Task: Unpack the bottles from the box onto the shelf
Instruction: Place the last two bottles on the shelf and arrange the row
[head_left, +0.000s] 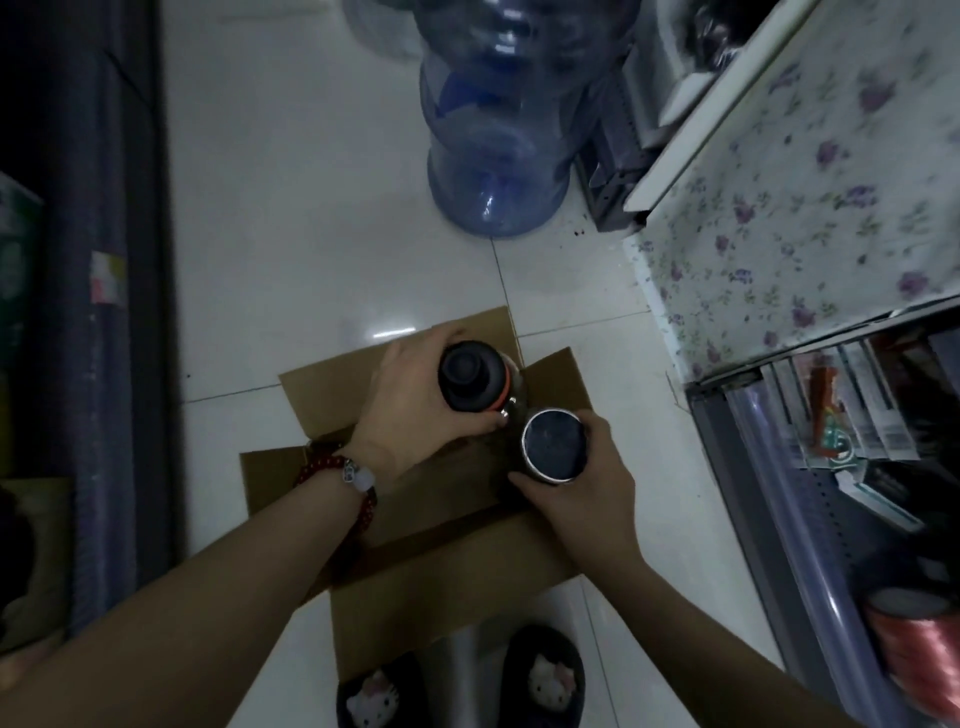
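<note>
An open cardboard box (447, 587) lies on the white tiled floor below me, flaps spread. My left hand (410, 410) grips a dark bottle with a black cap and an orange ring (470, 375), held over the box. My right hand (576, 493) grips a second bottle with a dark round top and a silver rim (554, 446), right beside the first. The two bottles almost touch. The shelf (810, 467) stands at the right with a floral-covered top (810, 218). The inside of the box is hidden by my hands and arms.
A large blue water jug (498, 124) stands on the floor beyond the box. Packaged goods (852, 415) fill the shelf's lower level, with a red-topped item (914, 644) near its front. Dark furniture (88, 260) runs along the left. My slippers (457, 686) are under the box's near flap.
</note>
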